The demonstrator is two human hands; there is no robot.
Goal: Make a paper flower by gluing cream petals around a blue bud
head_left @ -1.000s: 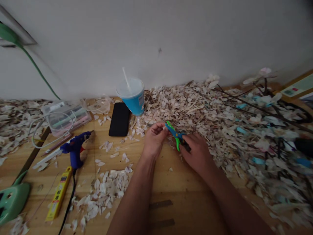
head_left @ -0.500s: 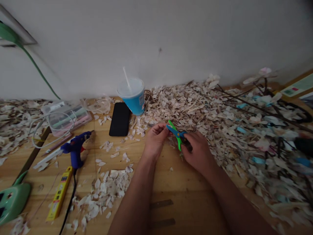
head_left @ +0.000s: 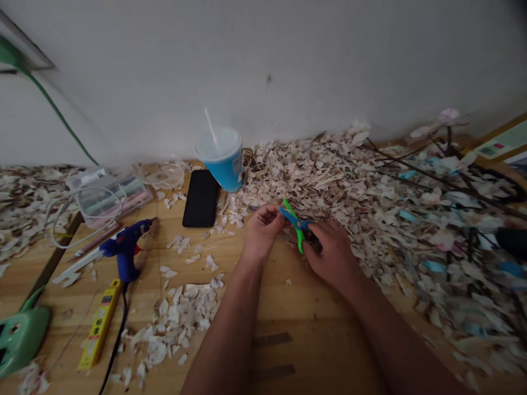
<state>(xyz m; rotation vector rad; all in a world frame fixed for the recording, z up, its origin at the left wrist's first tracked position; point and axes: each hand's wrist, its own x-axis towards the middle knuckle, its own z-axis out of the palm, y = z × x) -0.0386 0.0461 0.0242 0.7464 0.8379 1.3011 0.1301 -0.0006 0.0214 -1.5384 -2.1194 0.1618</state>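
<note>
Green and blue scissors [head_left: 299, 225] have their handles in my right hand [head_left: 332, 253], whose fingers are closed round them. The blades are parted and point up and left, towards my left hand [head_left: 263, 227]. My left hand is pinched, its thumb and forefinger at the blade tips; whatever is between them is too small to make out. Both hands are above the wooden table [head_left: 304, 307], at the front edge of a wide heap of pale dried petals [head_left: 313, 170].
A blue cup [head_left: 224, 167] with lid and straw stands behind a black phone [head_left: 201, 198]. To the left lie a blue glue gun [head_left: 127, 249], a yellow packet [head_left: 100, 325] and a clear case [head_left: 115, 200]. Branches with blossoms [head_left: 448, 118] stick out at the right.
The view has shifted very slightly. Both hands and the scissors keep nearly the same place, and the blades remain parted.
</note>
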